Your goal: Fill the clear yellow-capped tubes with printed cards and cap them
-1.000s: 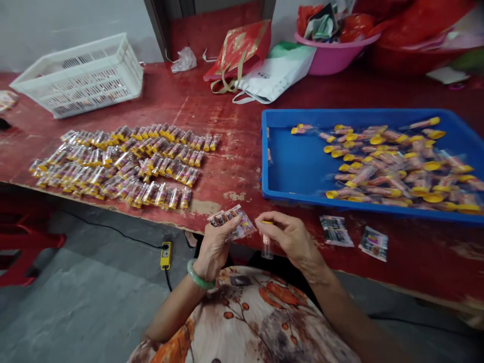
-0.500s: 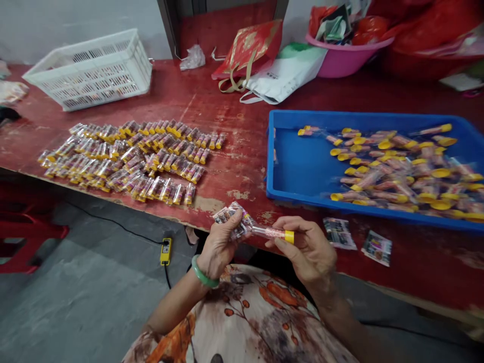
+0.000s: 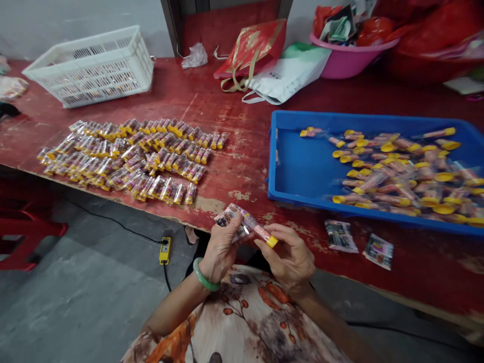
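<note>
My left hand [image 3: 223, 247] is closed on several small printed plastic packets [image 3: 228, 218], its thumb lying across them. A clear tube with a yellow cap [image 3: 271, 241] and pink contents reaches from these packets toward my right hand [image 3: 291, 257]. The fingers and thumb of my right hand pinch the tube by its yellow-capped end. Its far end overlaps the top packet; whether it sits inside the packet I cannot tell. Two more printed packets, one [image 3: 341, 235] beside the other [image 3: 378, 251], lie on the red table right of my hands.
A blue tray [image 3: 291, 197] of yellow-capped tubes [image 3: 397, 174] stands at right. Rows of wrapped tubes [image 3: 124, 156] cover the table's left side. Behind are a white crate [image 3: 94, 70], a red bag [image 3: 253, 48], a white bag [image 3: 289, 75] and a pink basin [image 3: 350, 58].
My right hand has moved left with the tube, bringing it further over the packets and tilting its capped end downward. My left hand has stayed nearly in place.
</note>
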### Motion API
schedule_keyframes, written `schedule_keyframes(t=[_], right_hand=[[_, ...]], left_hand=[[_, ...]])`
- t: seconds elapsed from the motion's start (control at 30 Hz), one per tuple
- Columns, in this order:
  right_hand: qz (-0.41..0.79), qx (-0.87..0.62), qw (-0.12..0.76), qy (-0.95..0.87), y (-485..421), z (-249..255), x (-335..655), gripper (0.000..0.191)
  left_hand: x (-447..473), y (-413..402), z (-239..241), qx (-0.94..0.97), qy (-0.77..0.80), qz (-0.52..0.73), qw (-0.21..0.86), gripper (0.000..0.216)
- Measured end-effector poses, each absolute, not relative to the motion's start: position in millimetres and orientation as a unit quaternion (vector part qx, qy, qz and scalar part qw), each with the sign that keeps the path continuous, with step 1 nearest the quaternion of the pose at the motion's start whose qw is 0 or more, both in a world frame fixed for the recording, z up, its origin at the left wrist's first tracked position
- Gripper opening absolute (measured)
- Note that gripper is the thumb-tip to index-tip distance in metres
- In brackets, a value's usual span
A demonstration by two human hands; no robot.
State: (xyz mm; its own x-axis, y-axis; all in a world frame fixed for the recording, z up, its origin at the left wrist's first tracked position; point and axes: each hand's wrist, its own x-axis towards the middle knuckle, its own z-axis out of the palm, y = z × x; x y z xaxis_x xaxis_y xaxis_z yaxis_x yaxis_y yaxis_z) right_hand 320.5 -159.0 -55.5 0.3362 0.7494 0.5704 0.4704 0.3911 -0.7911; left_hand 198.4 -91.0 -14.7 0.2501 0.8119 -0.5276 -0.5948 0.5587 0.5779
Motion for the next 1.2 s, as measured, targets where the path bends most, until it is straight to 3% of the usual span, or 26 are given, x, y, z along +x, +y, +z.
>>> schedule_keyframes(t=[0.23, 0.63, 1.2], right_hand=[[0.211, -0.458, 0.546, -0.669, -146.6, -42.2, 332.9, 0.033], [0.128, -0.513, 0.604, -0.597, -135.4, -17.8, 317.6, 0.020], [0.054, -0.510, 0.614, -0.600, -140.3, -19.6, 311.9, 0.025]], left_hand=[[190.2, -87.0, -14.3, 0.158, 0.387, 0.441, 0.794, 0.035], [191.9, -101.7, -11.5, 0.184, 0.363, 0.395, 0.824, 0.036], [193.4, -104.6, -14.2, 0.193, 0.348, 0.389, 0.831, 0.038]])
